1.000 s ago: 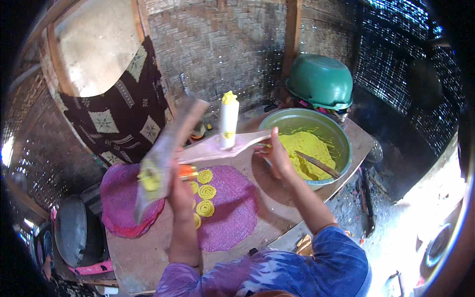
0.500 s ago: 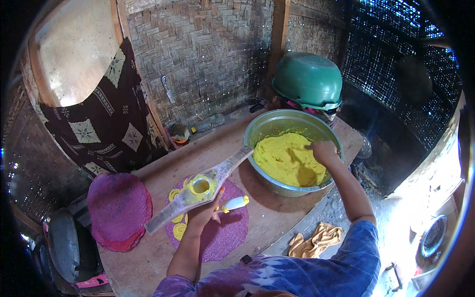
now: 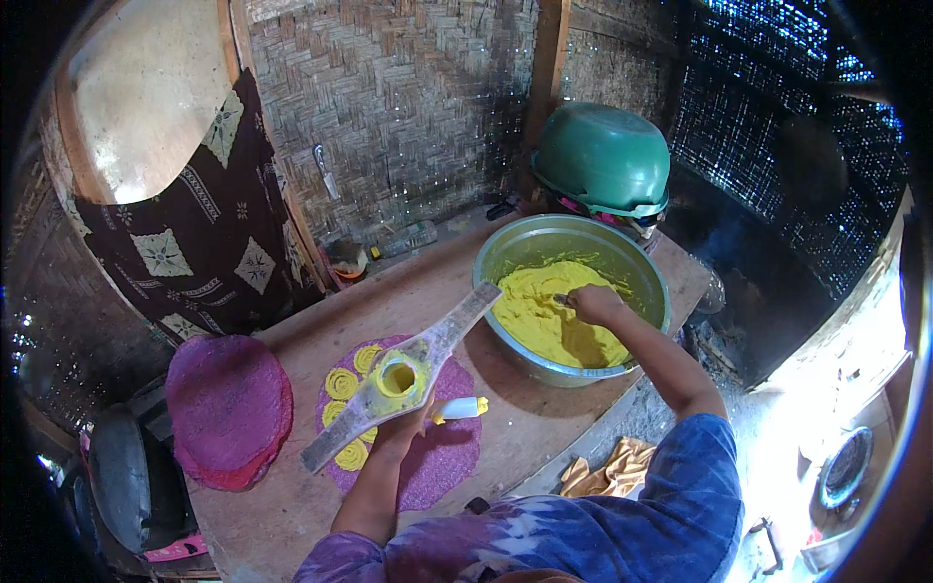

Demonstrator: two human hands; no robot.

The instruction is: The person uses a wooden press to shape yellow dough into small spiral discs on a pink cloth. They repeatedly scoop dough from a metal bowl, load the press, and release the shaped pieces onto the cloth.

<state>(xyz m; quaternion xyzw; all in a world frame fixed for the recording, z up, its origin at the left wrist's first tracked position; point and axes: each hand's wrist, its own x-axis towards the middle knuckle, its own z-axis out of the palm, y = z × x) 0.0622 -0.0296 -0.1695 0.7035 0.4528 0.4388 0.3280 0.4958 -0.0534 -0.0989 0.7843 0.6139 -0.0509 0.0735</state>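
My left hand [image 3: 400, 428] is closed under a wooden hand press [image 3: 442, 335], a long flat bar with a round hole in its middle, dough-smeared around the rim. Beside those fingers is a white cylinder [image 3: 459, 409] with yellow dough on both ends; whether I grip it too, I cannot tell. Beneath lies a round purple woven mat [image 3: 442, 471] bearing several yellow dough spirals [image 3: 342, 383]. Inside a large metal basin [image 3: 505, 335], my right hand [image 3: 595, 305] closes around what looks like a spoon [image 3: 562, 299], its tip at the yellow dough [image 3: 530, 316].
A stack of purple mats [image 3: 228, 408] lies on the table's left side. An upturned green basin [image 3: 607, 155] stands behind the metal one. A clear bottle [image 3: 408, 238] lies along the back wall. A brown cloth [image 3: 610, 469] is below the front edge, a dark pot [image 3: 131, 476] far left.
My right hand has moved left across the basin, from its right side toward the middle of the dough. The left hand still holds the press, tilted slightly differently.
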